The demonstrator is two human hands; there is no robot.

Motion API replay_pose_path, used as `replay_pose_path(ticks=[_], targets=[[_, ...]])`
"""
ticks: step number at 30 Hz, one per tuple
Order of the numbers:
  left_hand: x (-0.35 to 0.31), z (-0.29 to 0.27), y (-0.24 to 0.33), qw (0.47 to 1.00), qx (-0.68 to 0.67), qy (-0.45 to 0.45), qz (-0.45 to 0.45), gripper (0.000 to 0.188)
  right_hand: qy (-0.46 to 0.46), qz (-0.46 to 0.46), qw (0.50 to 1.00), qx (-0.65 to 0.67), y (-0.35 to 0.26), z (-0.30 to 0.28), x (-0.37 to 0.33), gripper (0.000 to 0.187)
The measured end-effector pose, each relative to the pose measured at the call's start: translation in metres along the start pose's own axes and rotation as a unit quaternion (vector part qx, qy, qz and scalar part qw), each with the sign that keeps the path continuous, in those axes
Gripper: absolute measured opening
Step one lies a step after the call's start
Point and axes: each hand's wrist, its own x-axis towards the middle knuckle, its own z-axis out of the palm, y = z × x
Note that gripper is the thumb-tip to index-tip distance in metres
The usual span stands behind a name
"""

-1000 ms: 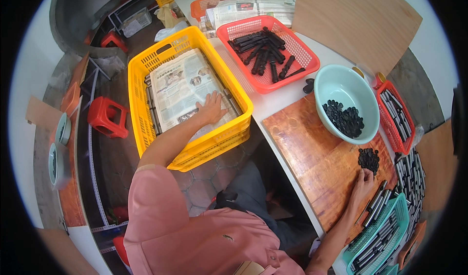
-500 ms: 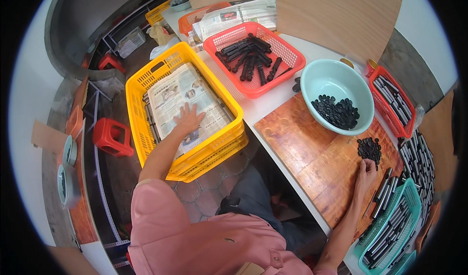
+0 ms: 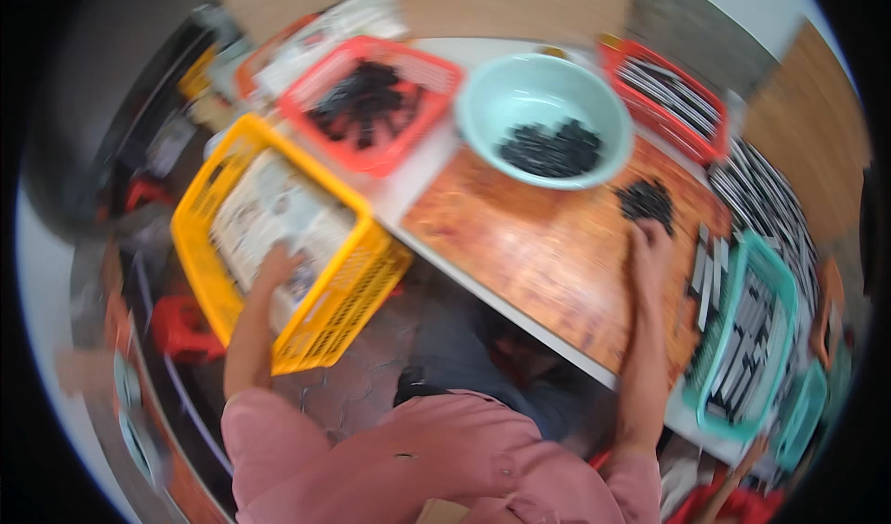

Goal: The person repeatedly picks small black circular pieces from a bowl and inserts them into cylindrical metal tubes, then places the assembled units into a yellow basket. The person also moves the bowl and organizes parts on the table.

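My left hand (image 3: pixel 281 264) is over the newspaper (image 3: pixel 297 204) in the yellow plastic crate (image 3: pixel 320 338) on the left. Its fingers look apart and hold nothing I can see, though motion blurs them. On the right, my right hand (image 3: pixel 653 244) rests at the near edge of a pile of small black round pieces (image 3: pixel 644 199) on the reddish wooden board (image 3: pixel 520 255). Its fingers are bent together at the pile, and whatever is between them is hidden. Beyond the board's far edge, a pale turquoise basin (image 3: pixel 478 120) holds many more black pieces (image 3: pixel 552 148).
A red basket (image 3: pixel 290 97) of dark rod-like parts stands behind the crate. Another red basket (image 3: pixel 668 106) holds metal tubes. Right of the board are loose tubes (image 3: pixel 710 278), a green basket (image 3: pixel 789 306) of tubes and a large tube heap (image 3: pixel 761 190). A red stool (image 3: pixel 186 327) stands left.
The whole view has swung right and blurred. My left hand, flat and spread on the newspaper before, is now nearer the crate's near end with fingers less spread. My right hand remains at the pile.
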Motion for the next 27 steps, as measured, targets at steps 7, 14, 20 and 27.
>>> replay_pose_path(ticks=[7, 14, 20, 27], targets=[[-0.009, -0.029, -0.021, 0.983, 0.157, -0.098, 0.015, 0.067, 0.006, -0.106, 0.98, -0.169, 0.01, 0.008, 0.0, 0.012], [-0.018, -0.104, 0.073, 0.98, 0.061, 0.192, 0.005, 0.041, 0.114, -0.212, 0.932, -0.273, 0.005, -0.01, 0.0, 0.009], [-0.084, -0.124, 0.259, 0.915, -0.164, 0.292, 0.224, 0.026, 0.242, -0.177, 0.827, -0.476, 0.005, -0.044, 0.015, 0.016], [-0.124, -0.053, 0.44, 0.774, -0.266, 0.179, 0.545, 0.013, 0.221, -0.048, 0.802, -0.554, 0.03, -0.087, 0.014, 0.013]])
